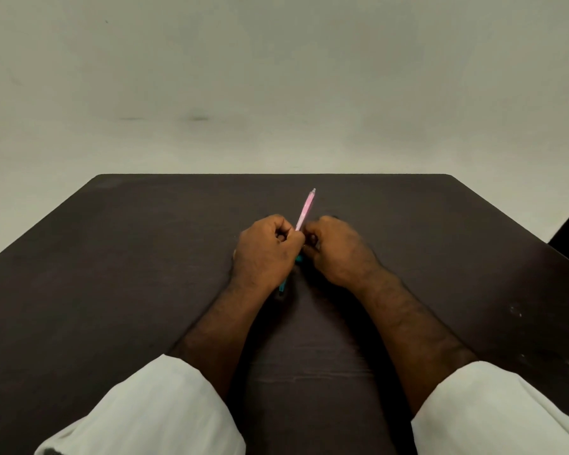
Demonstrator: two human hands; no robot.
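While the pink pen (306, 208) is pinched near its lower end by the curled left grip (266, 251), tilted above the table (112, 257), what the right grip (337, 251) holds cannot be told. 1 teal pen (282, 285) shows beneath. A firm, steady pinch is advised.

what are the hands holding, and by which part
A pink pen, gripped at its near end where the left hand and right hand meet; a teal piece shows under the left hand.
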